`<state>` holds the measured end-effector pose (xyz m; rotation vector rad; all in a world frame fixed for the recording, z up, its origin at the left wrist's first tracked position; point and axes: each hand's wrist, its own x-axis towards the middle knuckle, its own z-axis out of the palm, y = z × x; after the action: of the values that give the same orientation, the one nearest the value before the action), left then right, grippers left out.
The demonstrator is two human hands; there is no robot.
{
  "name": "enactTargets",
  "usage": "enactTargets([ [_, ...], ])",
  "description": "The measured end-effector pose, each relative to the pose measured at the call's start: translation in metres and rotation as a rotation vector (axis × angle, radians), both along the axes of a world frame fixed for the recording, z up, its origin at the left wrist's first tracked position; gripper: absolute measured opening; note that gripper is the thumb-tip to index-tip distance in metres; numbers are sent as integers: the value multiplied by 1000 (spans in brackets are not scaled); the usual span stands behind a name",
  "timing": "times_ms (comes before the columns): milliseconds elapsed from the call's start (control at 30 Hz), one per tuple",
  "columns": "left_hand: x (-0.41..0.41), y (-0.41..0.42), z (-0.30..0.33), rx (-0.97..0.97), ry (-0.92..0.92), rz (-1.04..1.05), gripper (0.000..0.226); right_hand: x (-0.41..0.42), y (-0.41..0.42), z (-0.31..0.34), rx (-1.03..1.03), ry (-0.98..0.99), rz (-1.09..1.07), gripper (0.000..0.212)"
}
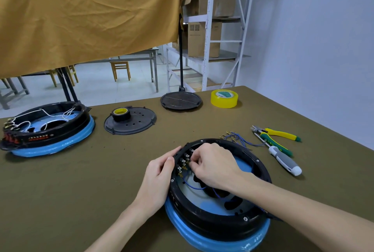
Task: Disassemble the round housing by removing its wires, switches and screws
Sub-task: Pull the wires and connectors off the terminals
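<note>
Near the table's front edge sits our round housing (218,217), black ring on a blue base. Our left hand (159,172) lies against the outer rim w/ straight fingers, thumb by the switch row (183,162). Our right hand (212,165) reaches inside, fingers curled, pinching at a switch terminal; exact contact hidden. Blue wire (194,187) loops across the inside. Loose blue wires (240,137) lie just beyond the rim. Pliers (277,133) & screwdriver (283,158) to the right. 2nd housing (48,128) far left.
</note>
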<state>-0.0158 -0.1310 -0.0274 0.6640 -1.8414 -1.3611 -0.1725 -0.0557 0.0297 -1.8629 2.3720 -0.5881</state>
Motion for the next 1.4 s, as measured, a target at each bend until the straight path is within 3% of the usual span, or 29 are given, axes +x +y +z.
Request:
enactTargets([
  [333,-1,0,-3,6,-1,20,46,-5,5,-4,-11,-24,2,17],
  [533,0,-1,-3,0,-20,22,45,-6,1,-7,-37,59,-18,15],
  [700,1,-2,-4,-6,-26,23,45,-7,5,-7,-169,41,36,12],
  [1033,1,-1,-3,4,-18,11,46,2,-6,1,76,-141,50,23],
  [1400,1,-1,-2,-36,-26,17,46,5,-1,-5,17,-66,95,27],
])
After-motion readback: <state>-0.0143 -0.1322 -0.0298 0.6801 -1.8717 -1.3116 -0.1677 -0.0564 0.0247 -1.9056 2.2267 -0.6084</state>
